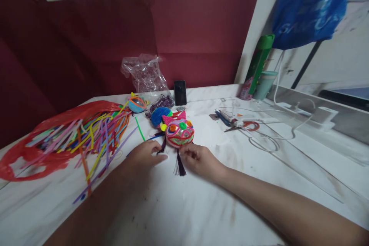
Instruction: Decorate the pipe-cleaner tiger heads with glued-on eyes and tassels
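Observation:
A colourful round ornament (pixel 180 133) in pink, orange and green lies at the middle of the table, with a dark tassel (pixel 180 166) hanging toward me. Just right of the tassel, my right hand (pixel 198 159) has its fingers curled together at the ornament's lower edge; what they pinch is too small to make out. My left hand (pixel 148 153) is left of the tassel, thumb and fingers apart, near another dark tassel (pixel 163 145). Behind the ornament sits a blue round piece (pixel 160 117).
Pipe cleaners (pixel 95 134) spill over a red plastic bag (pixel 57 117) at left. A clear bag (pixel 144 73) and black phone (pixel 180 92) stand behind. Scissors (pixel 233 127), a glue gun (pixel 229 117) and cables (pixel 265 142) lie at right, near a green can (pixel 261 59).

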`<state>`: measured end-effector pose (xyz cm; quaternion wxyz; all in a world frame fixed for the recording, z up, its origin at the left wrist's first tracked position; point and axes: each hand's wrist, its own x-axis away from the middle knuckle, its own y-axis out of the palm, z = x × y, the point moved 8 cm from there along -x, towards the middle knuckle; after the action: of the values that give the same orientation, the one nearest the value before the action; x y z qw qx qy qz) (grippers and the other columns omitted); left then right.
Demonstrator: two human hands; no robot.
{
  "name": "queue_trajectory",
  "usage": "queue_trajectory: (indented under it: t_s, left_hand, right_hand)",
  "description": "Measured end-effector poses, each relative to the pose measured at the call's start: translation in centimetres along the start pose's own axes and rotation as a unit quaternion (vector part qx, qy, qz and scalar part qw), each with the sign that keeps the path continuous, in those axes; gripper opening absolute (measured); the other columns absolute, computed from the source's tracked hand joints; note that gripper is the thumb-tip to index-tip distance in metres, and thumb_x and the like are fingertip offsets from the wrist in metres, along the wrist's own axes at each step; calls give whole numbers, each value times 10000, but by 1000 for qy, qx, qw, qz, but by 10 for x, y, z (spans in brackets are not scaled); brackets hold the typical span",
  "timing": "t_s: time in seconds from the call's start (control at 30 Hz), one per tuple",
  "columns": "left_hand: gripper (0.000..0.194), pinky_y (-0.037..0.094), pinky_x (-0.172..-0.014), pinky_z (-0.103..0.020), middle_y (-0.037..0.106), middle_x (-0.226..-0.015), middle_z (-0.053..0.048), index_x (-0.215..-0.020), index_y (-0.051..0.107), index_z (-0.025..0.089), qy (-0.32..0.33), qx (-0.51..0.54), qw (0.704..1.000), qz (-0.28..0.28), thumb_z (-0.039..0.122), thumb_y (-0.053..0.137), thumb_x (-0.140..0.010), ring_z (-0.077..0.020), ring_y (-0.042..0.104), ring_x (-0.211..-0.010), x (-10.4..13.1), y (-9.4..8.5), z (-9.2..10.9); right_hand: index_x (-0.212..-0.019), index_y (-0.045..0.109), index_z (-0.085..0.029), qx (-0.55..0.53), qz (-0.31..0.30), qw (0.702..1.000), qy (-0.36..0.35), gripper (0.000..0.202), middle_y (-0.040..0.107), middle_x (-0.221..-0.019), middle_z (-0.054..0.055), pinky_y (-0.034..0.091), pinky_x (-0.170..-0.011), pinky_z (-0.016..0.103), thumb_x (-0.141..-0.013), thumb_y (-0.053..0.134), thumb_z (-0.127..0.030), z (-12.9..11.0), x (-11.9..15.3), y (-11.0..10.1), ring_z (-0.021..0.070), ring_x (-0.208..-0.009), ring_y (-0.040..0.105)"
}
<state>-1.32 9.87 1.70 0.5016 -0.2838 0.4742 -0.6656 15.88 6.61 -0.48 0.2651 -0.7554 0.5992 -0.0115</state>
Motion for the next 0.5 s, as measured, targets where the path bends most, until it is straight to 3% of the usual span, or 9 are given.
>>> queue_trajectory:
  t_s: [0.1,0.3,0.4,0.5]
  left_hand:
    - [266,466,-781,-319,651,-926,-42,-909,645,208,55,-25,998,-28,296,612,-661,-224,608,-878,4,16,12]
    - [173,499,-756,-295,644,-911,-46,-896,624,203,176,95,976,86,248,574,-736,-189,613,-849,13,7,45]
    - [142,504,-794,-305,652,-921,-64,-897,618,197,237,107,956,137,234,582,-766,-194,617,-898,21,-1,58]
    - [136,512,-791,-305,653,-912,-64,-908,620,195,255,92,948,164,225,590,-778,-193,620,-893,25,-3,61]
  right_hand:
    - [-802,648,-170,42,16,999,-21,150,651,-741,30,432,-613,245,-770,506,-132,-10,1,-5,138,-646,550]
    - [-719,605,-177,40,44,997,-49,149,638,-701,21,439,-630,245,-800,499,-114,-23,1,-11,139,-659,560]
    - [-741,615,-185,75,39,992,-91,150,648,-725,30,441,-631,251,-802,506,-102,-28,4,-9,140,-660,565]
    - [-787,624,-181,106,36,985,-129,138,664,-780,58,462,-658,272,-803,509,-106,-31,7,-7,158,-700,584]
